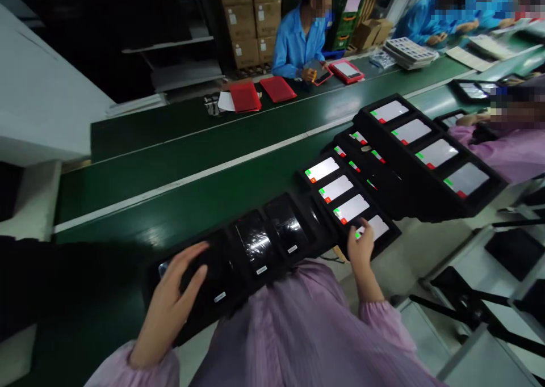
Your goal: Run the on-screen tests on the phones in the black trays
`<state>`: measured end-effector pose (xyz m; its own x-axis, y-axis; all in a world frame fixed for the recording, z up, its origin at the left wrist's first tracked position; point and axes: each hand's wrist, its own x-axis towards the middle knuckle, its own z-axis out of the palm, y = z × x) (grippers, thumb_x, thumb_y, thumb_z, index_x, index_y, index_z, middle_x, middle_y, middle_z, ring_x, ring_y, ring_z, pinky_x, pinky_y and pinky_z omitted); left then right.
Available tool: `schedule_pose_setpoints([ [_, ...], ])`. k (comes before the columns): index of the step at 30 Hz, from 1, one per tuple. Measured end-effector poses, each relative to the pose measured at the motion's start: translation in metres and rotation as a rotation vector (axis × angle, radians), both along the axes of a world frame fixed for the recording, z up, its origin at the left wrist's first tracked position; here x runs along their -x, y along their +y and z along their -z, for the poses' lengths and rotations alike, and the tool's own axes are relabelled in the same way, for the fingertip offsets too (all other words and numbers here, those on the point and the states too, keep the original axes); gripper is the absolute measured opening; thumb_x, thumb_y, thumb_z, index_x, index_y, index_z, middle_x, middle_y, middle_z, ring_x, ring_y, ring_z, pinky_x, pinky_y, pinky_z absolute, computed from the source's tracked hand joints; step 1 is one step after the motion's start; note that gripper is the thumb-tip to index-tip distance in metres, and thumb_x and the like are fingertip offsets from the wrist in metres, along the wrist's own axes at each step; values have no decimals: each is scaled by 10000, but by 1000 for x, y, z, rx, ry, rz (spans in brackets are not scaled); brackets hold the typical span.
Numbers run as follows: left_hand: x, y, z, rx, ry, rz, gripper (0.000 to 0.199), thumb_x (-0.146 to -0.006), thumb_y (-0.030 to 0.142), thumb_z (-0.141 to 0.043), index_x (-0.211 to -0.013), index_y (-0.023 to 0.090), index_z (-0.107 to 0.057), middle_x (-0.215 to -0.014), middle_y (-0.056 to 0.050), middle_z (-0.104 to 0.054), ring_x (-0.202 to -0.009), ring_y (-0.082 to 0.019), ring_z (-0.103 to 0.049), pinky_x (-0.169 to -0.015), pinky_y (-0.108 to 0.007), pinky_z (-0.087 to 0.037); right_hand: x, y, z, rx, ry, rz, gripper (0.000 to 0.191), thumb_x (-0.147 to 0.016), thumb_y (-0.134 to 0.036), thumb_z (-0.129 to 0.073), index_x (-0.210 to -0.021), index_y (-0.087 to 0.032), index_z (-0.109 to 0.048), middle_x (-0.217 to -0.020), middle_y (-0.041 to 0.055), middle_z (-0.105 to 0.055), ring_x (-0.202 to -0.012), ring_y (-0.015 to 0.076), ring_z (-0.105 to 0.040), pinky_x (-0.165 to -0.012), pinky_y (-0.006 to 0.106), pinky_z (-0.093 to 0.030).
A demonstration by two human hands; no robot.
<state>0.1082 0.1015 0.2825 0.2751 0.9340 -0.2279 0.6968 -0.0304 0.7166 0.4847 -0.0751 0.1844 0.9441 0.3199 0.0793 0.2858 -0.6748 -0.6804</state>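
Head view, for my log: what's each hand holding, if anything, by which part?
Right hand is at a lit smartphone's left end, grip unclear; left hand: cannot tell.

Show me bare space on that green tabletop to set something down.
Bare green tabletop lies between the long white strip and the long black tray of dark phones; more shows beyond the strip, short of the flat red packets. The right side is crowded: stacked black trays of white-screened phones.

No legible text on phones (351, 208) or boxes (242, 22)
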Motion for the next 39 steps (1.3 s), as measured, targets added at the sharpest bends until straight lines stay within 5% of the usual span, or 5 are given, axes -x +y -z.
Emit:
schedule_pose_setpoints([
  [5,19,-4,58,3,409,-373,928,-746,646,-517,-1474,79,-424,-1582,-308,-293,-1515,-508,-160,-1144,-704,-255,108,62,-21,-119,75,-878,277,-955,-242,-473,-1167,-230,-650,-1107,107,-723,-1055,260,-674,-948,460,-565],
  [13,24,-7,78,-33,410,-475,955,-782,538,-602,-1576,142,-248,-1613,-271,-235,-1449,-508,-266,-1064,-696,-356,192,103,-29,89,78,-1361,448,-876,-138,-573,-1323,-166,-563,-1291,170,-671,-1319,309,-565,-1112,527,-503],
  [27,25,2,89,-129,373,-516,896,-809,519,-563,-1539,69,-303,-1505,-310,-343,-1301,-504,-405,-974,-700,-398,222,124,-23,84,80,-1307,242,-878,-115,-563,-1101,-209,-553,-1125,129,-694,-1265,270,-613,-1067,483,-529],
  [34,24,1,90,-177,328,-526,911,-776,542,-561,-1528,78,-343,-1512,-316,-350,-1300,-544,-403,-973,-735,-372,170,100,-24,157,-268,-846,155,-887,-184,-562,-1041,-200,-556,-1130,159,-667,-1118,314,-612,-926,502,-547],
  [39,26,-1,91,-214,270,-510,926,-764,554,-554,-1520,60,-351,-1530,-325,-336,-1351,-546,-371,-1011,-746,-347,169,99,-12,193,-333,-816,145,-868,-160,-525,-1007,-202,-530,-959,106,-647,-931,285,-623,-832,466,-553],
])
